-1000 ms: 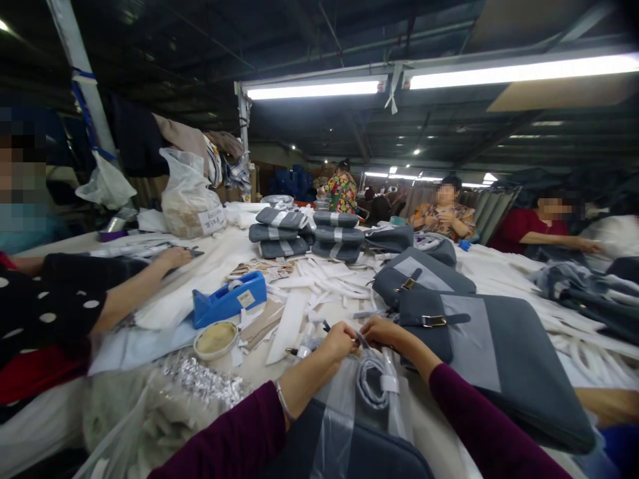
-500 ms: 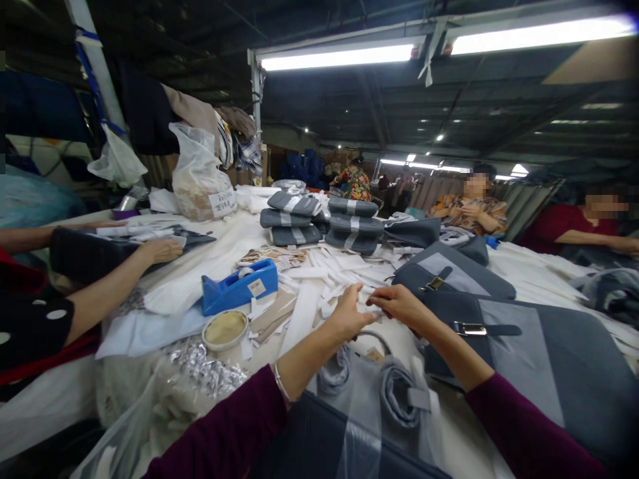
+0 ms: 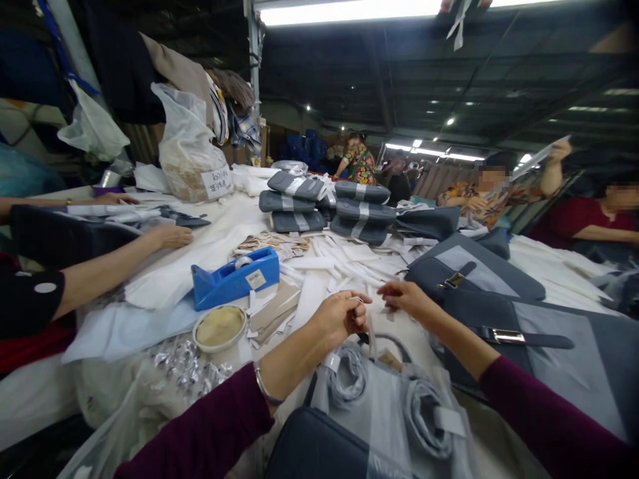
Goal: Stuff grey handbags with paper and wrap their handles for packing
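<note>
My left hand (image 3: 342, 319) is curled around a narrow white strip (image 3: 370, 334), which hangs down from its fingers. My right hand (image 3: 407, 299) is a short way to the right, with curled fingers; whether they pinch anything is hard to see. Just below both hands lies a navy and grey bag (image 3: 384, 416) in clear plastic, its rolled grey handles on top. Further right lies a large grey bag (image 3: 559, 352) with a metal buckle strap. A loose heap of white strips (image 3: 349, 256) lies beyond my hands.
A blue tape dispenser (image 3: 234, 278) and a round dish of tan paste (image 3: 219, 327) stand left of my hands. Stacked grey bags (image 3: 294, 203) rise behind the strips. A co-worker's hand (image 3: 170, 236) rests on white fabric at left. Other workers sit beyond the table.
My hands have drawn back from the strip heap towards me and slightly apart. The view has tilted and shifted. A co-worker at the right now raises an arm holding a pale sheet.
</note>
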`<act>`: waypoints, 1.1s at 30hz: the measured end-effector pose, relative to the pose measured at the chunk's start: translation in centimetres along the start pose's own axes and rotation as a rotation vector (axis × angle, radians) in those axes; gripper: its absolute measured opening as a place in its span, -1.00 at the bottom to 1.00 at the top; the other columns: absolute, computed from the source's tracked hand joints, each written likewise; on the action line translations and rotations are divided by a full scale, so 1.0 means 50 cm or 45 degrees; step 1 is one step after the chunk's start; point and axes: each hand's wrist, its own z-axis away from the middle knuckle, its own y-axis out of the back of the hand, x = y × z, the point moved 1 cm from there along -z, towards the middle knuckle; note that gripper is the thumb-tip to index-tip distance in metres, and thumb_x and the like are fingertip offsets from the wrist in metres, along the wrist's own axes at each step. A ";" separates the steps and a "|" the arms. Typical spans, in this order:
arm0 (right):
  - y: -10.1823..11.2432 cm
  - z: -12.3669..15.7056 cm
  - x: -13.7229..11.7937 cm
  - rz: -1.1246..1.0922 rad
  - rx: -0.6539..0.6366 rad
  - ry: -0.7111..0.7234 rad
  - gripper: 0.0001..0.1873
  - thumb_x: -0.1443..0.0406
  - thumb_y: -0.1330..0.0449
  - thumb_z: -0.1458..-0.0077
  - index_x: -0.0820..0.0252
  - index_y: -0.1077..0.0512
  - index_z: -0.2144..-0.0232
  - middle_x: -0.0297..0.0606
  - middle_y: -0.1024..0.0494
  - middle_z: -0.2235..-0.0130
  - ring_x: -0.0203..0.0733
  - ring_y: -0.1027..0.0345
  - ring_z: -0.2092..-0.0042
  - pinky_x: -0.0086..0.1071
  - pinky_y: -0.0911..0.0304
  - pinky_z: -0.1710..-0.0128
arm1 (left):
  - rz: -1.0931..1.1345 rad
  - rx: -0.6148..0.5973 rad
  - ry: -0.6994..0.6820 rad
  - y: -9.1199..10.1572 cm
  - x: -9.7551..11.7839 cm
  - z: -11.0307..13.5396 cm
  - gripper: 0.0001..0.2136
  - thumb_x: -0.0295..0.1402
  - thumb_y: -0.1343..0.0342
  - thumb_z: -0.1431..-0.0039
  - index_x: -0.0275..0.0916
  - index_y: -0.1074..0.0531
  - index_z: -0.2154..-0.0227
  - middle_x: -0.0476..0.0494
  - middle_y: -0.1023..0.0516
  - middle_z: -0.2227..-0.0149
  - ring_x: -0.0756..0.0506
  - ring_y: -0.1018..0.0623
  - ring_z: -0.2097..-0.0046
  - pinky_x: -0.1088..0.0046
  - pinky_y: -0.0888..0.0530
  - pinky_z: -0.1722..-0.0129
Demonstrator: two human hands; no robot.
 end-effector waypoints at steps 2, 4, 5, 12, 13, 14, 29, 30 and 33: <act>0.005 -0.003 0.057 0.284 -0.288 -0.086 -0.78 0.37 -0.23 0.29 0.25 -0.42 0.44 -0.39 -0.36 0.57 -0.31 -0.24 0.53 -0.41 -0.21 0.49 | 0.037 -0.010 -0.008 0.004 0.007 0.006 -0.92 -0.55 0.04 -0.04 -0.30 -0.30 0.41 0.06 -0.23 0.60 0.07 -0.28 0.59 0.49 -0.35 0.48; 0.001 0.012 0.095 0.492 -0.503 0.043 -0.71 0.39 -0.24 0.30 0.23 -0.44 0.37 -0.36 -0.41 0.49 -0.28 -0.28 0.45 -0.42 -0.21 0.44 | 0.036 -0.041 -0.050 0.000 0.019 0.013 -0.97 -0.49 0.03 -0.08 -0.28 -0.28 0.43 0.04 -0.26 0.58 0.06 -0.31 0.58 0.46 -0.38 0.46; -0.003 0.024 0.107 0.569 -0.558 0.159 -0.70 0.37 -0.25 0.27 0.21 -0.44 0.34 -0.34 -0.42 0.43 -0.25 -0.30 0.39 -0.42 -0.22 0.39 | 0.018 -0.060 -0.097 -0.004 0.027 0.017 -0.96 -0.47 0.03 -0.10 -0.28 -0.28 0.44 0.02 -0.29 0.57 0.05 -0.33 0.56 0.45 -0.39 0.45; -0.011 0.081 0.132 0.647 -0.625 0.433 -0.82 0.25 -0.21 0.08 0.18 -0.38 0.35 -0.17 -0.38 0.25 -0.20 -0.32 0.34 -0.37 -0.27 0.37 | -0.537 0.052 -0.560 0.010 0.146 0.004 -0.93 -0.43 0.05 -0.07 -0.28 -0.28 0.49 -0.15 -0.49 0.38 -0.07 -0.52 0.30 0.39 -0.46 0.28; -0.011 0.084 0.132 0.664 -0.622 0.444 -0.84 0.27 -0.20 0.10 0.18 -0.37 0.38 -0.17 -0.37 0.26 -0.20 -0.31 0.34 -0.36 -0.26 0.38 | -0.701 0.146 -0.614 0.025 0.174 -0.007 -0.91 -0.44 0.06 -0.07 -0.28 -0.30 0.49 -0.14 -0.50 0.38 -0.06 -0.51 0.29 0.43 -0.45 0.29; -0.010 0.086 0.131 0.686 -0.610 0.462 -0.86 0.30 -0.20 0.12 0.18 -0.36 0.41 -0.18 -0.37 0.28 -0.20 -0.30 0.35 -0.36 -0.25 0.38 | -0.866 0.245 -0.660 0.042 0.205 -0.019 -0.89 -0.44 0.07 -0.07 -0.28 -0.31 0.49 -0.13 -0.51 0.37 -0.04 -0.50 0.28 0.46 -0.44 0.29; 0.011 0.091 0.132 0.600 -0.770 0.374 -0.64 0.32 -0.19 0.07 0.20 -0.38 0.13 -0.23 -0.40 0.22 -0.22 -0.32 0.26 -0.42 -0.27 0.27 | -2.865 0.917 -0.656 0.168 0.332 -0.027 -0.62 -0.59 0.05 -0.11 -0.27 -0.38 0.01 -0.32 -0.32 0.03 -0.34 -0.23 -0.07 -0.01 -0.24 0.00; 0.010 0.093 0.131 0.654 -0.767 0.398 -0.67 0.34 -0.19 0.07 0.20 -0.39 0.17 -0.24 -0.40 0.24 -0.22 -0.31 0.25 -0.41 -0.27 0.26 | -2.917 0.806 -0.689 0.152 0.304 -0.026 -0.62 -0.61 0.08 -0.10 -0.26 -0.39 0.03 -0.30 -0.32 0.05 -0.30 -0.26 -0.05 0.05 -0.26 0.01; 0.003 0.097 0.132 0.777 -0.699 0.464 -0.88 0.37 -0.15 0.08 0.21 -0.41 0.38 -0.26 -0.37 0.32 -0.23 -0.25 0.30 -0.41 -0.24 0.30 | -2.917 0.473 -0.755 0.106 0.230 -0.016 -0.58 -0.65 0.12 -0.06 -0.22 -0.41 0.06 -0.24 -0.31 0.05 -0.23 -0.27 -0.04 0.17 -0.27 0.00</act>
